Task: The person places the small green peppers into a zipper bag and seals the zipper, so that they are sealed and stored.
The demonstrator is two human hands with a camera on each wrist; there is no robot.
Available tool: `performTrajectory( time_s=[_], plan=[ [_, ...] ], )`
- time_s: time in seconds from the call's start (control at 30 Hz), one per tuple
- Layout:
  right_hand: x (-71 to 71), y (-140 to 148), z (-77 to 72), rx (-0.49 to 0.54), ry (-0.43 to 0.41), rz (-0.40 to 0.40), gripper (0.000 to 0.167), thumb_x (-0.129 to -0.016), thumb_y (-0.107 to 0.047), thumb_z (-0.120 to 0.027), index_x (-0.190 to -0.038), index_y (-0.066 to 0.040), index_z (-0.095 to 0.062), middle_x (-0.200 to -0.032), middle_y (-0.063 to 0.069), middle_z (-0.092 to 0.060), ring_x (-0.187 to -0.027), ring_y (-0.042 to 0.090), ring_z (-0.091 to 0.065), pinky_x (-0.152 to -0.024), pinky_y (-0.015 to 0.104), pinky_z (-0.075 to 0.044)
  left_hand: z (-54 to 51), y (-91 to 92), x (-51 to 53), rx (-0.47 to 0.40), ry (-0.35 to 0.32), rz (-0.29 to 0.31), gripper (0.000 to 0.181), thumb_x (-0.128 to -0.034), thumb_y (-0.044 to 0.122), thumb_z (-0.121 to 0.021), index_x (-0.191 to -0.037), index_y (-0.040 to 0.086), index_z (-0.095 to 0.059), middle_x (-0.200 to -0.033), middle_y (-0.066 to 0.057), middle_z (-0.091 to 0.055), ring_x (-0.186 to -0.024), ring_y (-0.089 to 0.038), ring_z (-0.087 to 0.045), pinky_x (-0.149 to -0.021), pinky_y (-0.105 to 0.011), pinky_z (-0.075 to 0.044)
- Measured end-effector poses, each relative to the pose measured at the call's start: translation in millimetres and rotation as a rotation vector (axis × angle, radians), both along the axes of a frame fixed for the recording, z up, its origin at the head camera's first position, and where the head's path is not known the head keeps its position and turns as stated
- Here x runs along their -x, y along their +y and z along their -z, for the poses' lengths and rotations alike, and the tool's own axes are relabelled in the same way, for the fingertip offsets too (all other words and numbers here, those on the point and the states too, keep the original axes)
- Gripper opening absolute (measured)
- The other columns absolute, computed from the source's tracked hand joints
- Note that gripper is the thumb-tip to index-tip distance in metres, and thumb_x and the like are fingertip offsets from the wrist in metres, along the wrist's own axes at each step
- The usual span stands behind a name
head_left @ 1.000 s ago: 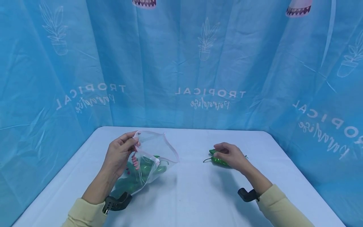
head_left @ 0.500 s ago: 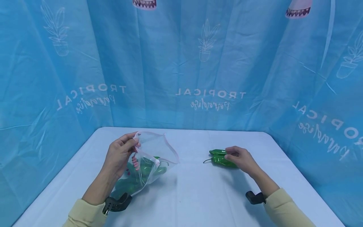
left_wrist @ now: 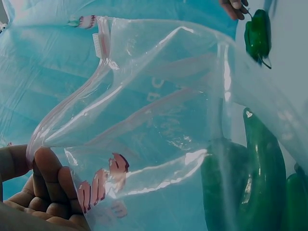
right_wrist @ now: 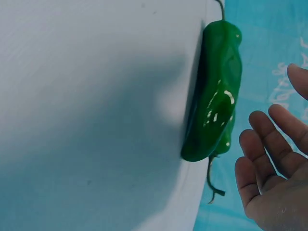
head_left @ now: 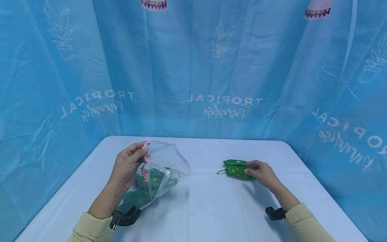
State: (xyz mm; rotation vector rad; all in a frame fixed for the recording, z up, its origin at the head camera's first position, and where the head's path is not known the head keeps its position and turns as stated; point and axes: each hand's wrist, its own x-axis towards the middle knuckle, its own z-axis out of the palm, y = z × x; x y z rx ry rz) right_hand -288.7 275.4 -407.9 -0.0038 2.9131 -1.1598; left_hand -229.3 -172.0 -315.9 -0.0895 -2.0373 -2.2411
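Observation:
My left hand (head_left: 128,166) pinches the rim of a clear zip bag (head_left: 181,161) with a pink edge, and its mouth gapes toward the right. Inside the bag lie several green peppers (left_wrist: 267,178), dimmed by the plastic. On the right half of the table rest two glossy green chili peppers, a near one (head_left: 237,172) and a far one (head_left: 234,162), side by side. My right hand (head_left: 264,174) hovers at their right end. In the right wrist view its fingers (right_wrist: 260,149) are loosely bent and stand apart from the peppers; nothing is held.
A white cloth covers the table (head_left: 202,208). Blue printed curtains (head_left: 169,74) enclose its back and both sides. A black wrist camera (head_left: 125,216) sits on my left wrist and another (head_left: 275,213) on my right.
My right hand has drawn back to the right along the two peppers, uncovering more of them. The peppers stay in place. My left hand and the bag have hardly moved.

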Motion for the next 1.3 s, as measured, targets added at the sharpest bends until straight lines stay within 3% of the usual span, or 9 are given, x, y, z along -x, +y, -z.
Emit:
performTrajectory(
  time_s=[0.43, 0.87, 1.3],
  plan=[
    [6.3, 8.6, 12.6, -0.011, -0.062, 0.041, 0.048, -0.087, -0.030, -0.064, -0.126, -0.004, -0.055, -0.128, 0.022, -0.056, -0.118, 0.036, -0.053, -0.092, 0.048, -0.046, 0.1, 0.6, -1.4, 0.008, 0.018, 0.008, 0.045, -0.0932, 0.027, -0.059, -0.127, -0.002, -0.051, -0.078, 0.011, -0.062, -0.073, -0.006, -0.053, -0.074, -0.019, -0.047],
    [8.4, 15.7, 21.2, -0.041, -0.059, 0.039, 0.049, -0.085, -0.029, -0.066, -0.125, -0.002, -0.057, -0.121, 0.022, -0.058, -0.108, 0.033, -0.057, -0.084, 0.045, -0.048, -0.5, 2.0, -2.0, 0.016, 0.002, -0.003, 0.041, -0.0940, 0.025, -0.058, -0.127, 0.000, -0.051, -0.078, 0.012, -0.062, -0.074, -0.006, -0.054, -0.075, -0.018, -0.047],
    [13.3, 18.4, 28.5, -0.104, -0.102, 0.036, 0.055, -0.083, -0.030, -0.069, -0.127, 0.000, -0.055, -0.126, 0.025, -0.055, -0.113, 0.037, -0.053, -0.088, 0.050, -0.046, 0.2, 2.5, -1.6, 0.016, 0.008, -0.001, 0.041, -0.0936, 0.025, -0.058, -0.126, 0.000, -0.052, -0.078, 0.012, -0.063, -0.073, -0.005, -0.054, -0.074, -0.020, -0.048]
  ],
)
